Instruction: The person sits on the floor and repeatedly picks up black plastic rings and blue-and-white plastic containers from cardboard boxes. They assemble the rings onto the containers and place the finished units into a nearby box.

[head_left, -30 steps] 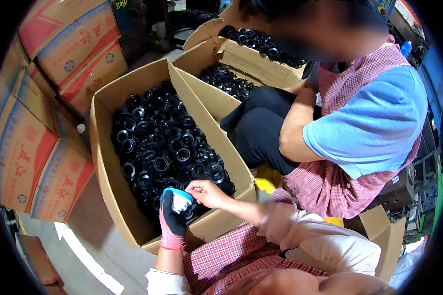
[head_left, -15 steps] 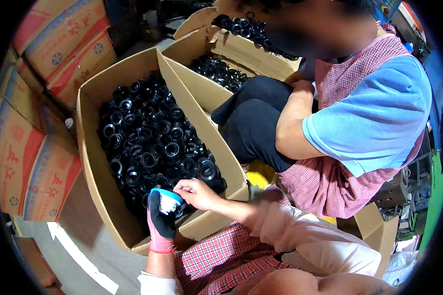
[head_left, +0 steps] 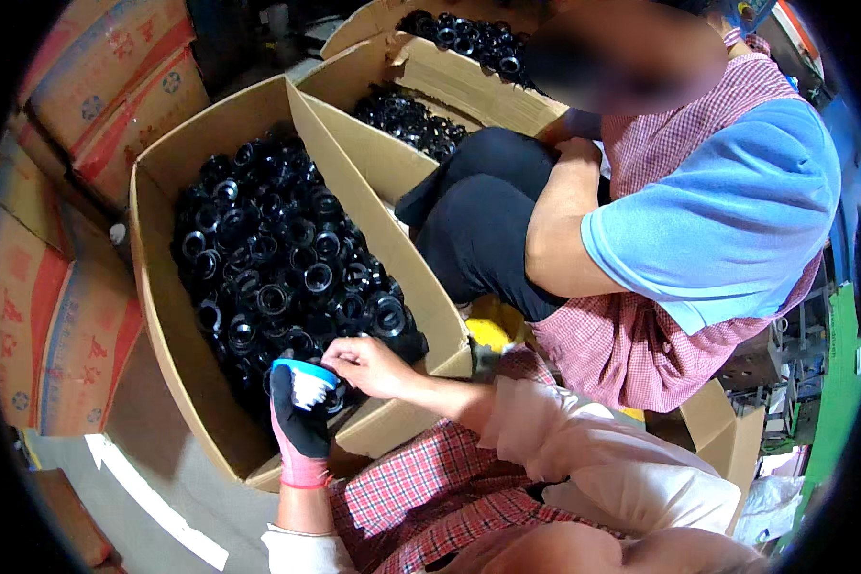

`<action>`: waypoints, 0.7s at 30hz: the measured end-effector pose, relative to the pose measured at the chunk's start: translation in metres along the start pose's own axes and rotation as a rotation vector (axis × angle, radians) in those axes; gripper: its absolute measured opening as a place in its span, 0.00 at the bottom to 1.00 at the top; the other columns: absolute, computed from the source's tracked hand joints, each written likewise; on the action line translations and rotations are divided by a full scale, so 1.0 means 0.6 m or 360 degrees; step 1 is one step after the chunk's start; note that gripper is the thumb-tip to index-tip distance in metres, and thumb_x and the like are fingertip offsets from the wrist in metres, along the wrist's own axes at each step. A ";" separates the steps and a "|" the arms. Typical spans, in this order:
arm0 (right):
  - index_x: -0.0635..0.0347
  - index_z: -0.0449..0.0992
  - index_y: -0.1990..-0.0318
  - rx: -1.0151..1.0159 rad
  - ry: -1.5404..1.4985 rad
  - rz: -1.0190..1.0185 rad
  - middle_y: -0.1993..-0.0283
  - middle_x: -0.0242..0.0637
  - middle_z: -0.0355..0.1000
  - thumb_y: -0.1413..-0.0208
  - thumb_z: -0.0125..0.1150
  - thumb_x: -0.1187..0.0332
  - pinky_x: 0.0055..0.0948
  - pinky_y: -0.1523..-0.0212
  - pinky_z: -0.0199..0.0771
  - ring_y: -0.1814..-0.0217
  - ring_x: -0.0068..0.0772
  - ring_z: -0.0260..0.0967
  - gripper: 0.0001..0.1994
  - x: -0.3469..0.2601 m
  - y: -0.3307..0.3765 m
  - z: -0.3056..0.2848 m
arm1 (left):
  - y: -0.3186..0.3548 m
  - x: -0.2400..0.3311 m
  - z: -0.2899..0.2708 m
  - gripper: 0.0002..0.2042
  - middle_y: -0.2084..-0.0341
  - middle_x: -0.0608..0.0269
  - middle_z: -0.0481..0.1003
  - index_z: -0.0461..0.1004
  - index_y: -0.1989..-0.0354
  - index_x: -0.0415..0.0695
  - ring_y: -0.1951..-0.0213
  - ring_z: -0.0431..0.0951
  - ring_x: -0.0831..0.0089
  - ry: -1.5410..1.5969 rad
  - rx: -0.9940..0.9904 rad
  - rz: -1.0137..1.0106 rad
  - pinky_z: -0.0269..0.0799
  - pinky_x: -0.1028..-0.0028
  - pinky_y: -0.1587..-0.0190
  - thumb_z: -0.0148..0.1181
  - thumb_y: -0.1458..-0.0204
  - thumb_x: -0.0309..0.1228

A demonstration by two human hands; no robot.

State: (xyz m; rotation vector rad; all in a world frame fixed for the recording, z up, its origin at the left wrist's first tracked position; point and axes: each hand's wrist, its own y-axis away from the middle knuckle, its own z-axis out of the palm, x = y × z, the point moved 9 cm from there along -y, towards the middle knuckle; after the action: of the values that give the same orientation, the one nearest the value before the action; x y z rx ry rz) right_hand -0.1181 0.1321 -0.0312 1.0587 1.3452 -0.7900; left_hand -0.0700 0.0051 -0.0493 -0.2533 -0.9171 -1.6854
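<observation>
My left hand [head_left: 297,435], in a black and pink glove, is closed round a scrubbing brush [head_left: 308,371] with a blue back and white bristles. The bristles face right, toward my bare right hand [head_left: 368,366]. Its fingers are curled and pinched just beside the brush; whether anything small is between them is hidden. Both hands are over the near end of a large cardboard box [head_left: 177,402]. A deep heap of black ring-shaped parts [head_left: 301,273] fills the box.
A co-worker [head_left: 698,210] in a blue shirt and checked apron sits close on the right, arms folded over the knees. Beyond stand more cardboard boxes [head_left: 359,67] of black parts. Printed cartons [head_left: 105,77] are stacked at the left. A yellow object [head_left: 493,323] is near the co-worker's legs.
The whole view has shifted a little, so boxes and hands appear slightly further left and up. My left hand still holds the brush, and my right hand stays beside it.
</observation>
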 end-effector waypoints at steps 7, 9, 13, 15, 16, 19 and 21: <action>0.61 0.76 0.61 0.0018 -0.0139 -0.0009 0.75 0.25 0.71 0.37 0.55 0.69 0.18 0.76 0.62 0.76 0.13 0.62 0.07 0.012 0.003 0.014 | 0.003 0.009 0.005 0.22 0.58 0.61 0.75 0.67 0.43 0.47 0.56 0.76 0.67 -0.0005 -0.0022 0.0076 0.73 0.63 0.52 0.51 0.39 0.48; 0.61 0.76 0.61 0.0014 -0.0195 -0.0030 0.75 0.25 0.70 0.37 0.54 0.69 0.18 0.76 0.62 0.76 0.13 0.62 0.07 0.007 0.006 0.012 | -0.003 0.008 -0.003 0.22 0.59 0.62 0.76 0.67 0.42 0.47 0.56 0.76 0.67 0.0001 0.0002 0.0097 0.73 0.64 0.52 0.52 0.39 0.47; 0.63 0.76 0.65 0.0031 -0.0200 0.0061 0.78 0.26 0.69 0.37 0.54 0.69 0.20 0.77 0.60 0.77 0.12 0.61 0.08 0.017 0.007 0.007 | 0.000 0.006 0.010 0.20 0.64 0.65 0.72 0.68 0.46 0.46 0.60 0.75 0.72 -0.0039 0.0020 0.0051 0.72 0.68 0.56 0.53 0.40 0.45; 0.62 0.76 0.65 0.0050 -0.0128 -0.0002 0.81 0.25 0.68 0.37 0.54 0.69 0.20 0.80 0.56 0.80 0.12 0.58 0.07 0.012 0.003 0.005 | 0.005 0.008 0.010 0.20 0.63 0.66 0.72 0.68 0.46 0.46 0.60 0.75 0.72 -0.0047 0.0068 0.0025 0.73 0.67 0.58 0.52 0.40 0.46; 0.62 0.76 0.65 0.0037 -0.0115 0.0003 0.80 0.25 0.68 0.37 0.54 0.69 0.20 0.80 0.56 0.80 0.12 0.58 0.08 0.004 0.005 0.006 | 0.002 0.006 0.006 0.20 0.63 0.66 0.72 0.69 0.47 0.47 0.60 0.75 0.72 -0.0037 0.0063 0.0032 0.73 0.68 0.58 0.52 0.40 0.46; 0.62 0.76 0.65 0.0060 -0.0159 -0.0005 0.81 0.24 0.67 0.37 0.55 0.68 0.20 0.80 0.56 0.80 0.12 0.58 0.08 0.001 0.002 0.007 | 0.003 0.005 0.005 0.17 0.63 0.64 0.73 0.70 0.52 0.49 0.60 0.76 0.69 -0.0003 0.0072 0.0024 0.74 0.66 0.58 0.54 0.41 0.46; 0.62 0.76 0.64 0.0052 -0.0129 0.0063 0.80 0.25 0.68 0.37 0.55 0.68 0.20 0.80 0.57 0.80 0.13 0.59 0.08 0.004 0.006 0.004 | -0.002 0.004 -0.001 0.17 0.62 0.61 0.77 0.71 0.52 0.49 0.58 0.77 0.64 0.0001 0.0014 0.0022 0.75 0.62 0.56 0.55 0.42 0.47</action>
State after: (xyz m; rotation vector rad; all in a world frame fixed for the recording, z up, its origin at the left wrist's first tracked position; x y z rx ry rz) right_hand -0.1136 0.1317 -0.0331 1.0647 1.2434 -0.8193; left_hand -0.0715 0.0029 -0.0485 -0.2528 -0.9202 -1.6681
